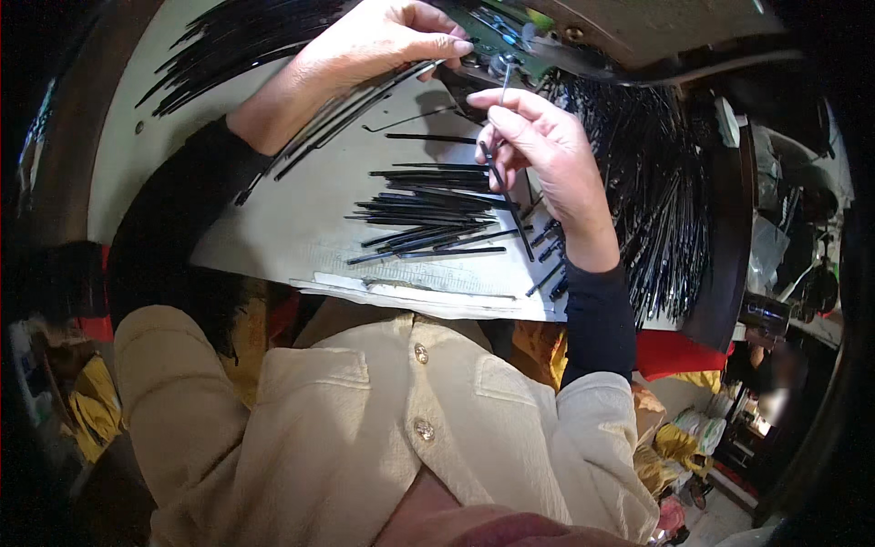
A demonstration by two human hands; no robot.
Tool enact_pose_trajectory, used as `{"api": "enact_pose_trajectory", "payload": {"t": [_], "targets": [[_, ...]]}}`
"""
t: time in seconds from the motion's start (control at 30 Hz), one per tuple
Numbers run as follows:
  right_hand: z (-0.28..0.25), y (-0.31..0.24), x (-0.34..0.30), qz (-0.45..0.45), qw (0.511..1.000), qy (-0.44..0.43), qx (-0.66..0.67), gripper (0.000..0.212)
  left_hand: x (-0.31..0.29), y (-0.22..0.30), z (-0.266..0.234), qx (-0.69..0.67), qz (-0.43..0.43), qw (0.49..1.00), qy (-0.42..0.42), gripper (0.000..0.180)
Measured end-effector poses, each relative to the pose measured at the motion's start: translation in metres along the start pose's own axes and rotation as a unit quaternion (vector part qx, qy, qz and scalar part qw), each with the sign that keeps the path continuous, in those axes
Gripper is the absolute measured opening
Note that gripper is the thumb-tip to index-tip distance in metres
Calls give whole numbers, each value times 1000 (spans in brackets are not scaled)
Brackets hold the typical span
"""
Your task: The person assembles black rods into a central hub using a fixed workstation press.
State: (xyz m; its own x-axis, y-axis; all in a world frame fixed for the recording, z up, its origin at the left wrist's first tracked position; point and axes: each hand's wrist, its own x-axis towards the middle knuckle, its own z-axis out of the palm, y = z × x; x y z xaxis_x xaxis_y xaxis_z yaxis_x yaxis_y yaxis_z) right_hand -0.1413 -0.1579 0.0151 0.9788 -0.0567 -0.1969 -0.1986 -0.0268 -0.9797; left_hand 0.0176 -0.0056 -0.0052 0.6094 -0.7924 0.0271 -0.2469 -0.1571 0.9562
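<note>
Black, the slender rod [517, 221] slants down from the loosely curled right hand [540, 150] gripping it, probably best steadied lightly against bending, while up-left the left hand [383, 38] is nearly closed, its hold unclear.

I'm on the left head-worn fisheye: upright, looking steeply down over the beige jacket [337, 456] onto the white tabletop [273, 232]. Close range; left hand [387, 35] near top edge, right hand [542, 141] above and right of center. Tabletop edges bow.
</note>
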Motion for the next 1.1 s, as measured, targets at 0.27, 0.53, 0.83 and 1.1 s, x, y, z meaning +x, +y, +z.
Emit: {"api": "enact_pose_trajectory", "payload": {"t": [0.27,0.53,0.83,1.1], "targets": [[-6,7,0,-14,1000,12,-15,27,-3,11,28,-119,-34,992,3,30],[-7,4,-1,-20,1000,3,-12,27,-1,9,32,-171,-37,984,1,23],[-10,5,-3,-27,999,21,-13,26,4,8,33,-187,-26,982,1,24],[-11,3,-3,-26,999,31,-10,26,7,6,34,-176,-12,984,-10,26]]}}
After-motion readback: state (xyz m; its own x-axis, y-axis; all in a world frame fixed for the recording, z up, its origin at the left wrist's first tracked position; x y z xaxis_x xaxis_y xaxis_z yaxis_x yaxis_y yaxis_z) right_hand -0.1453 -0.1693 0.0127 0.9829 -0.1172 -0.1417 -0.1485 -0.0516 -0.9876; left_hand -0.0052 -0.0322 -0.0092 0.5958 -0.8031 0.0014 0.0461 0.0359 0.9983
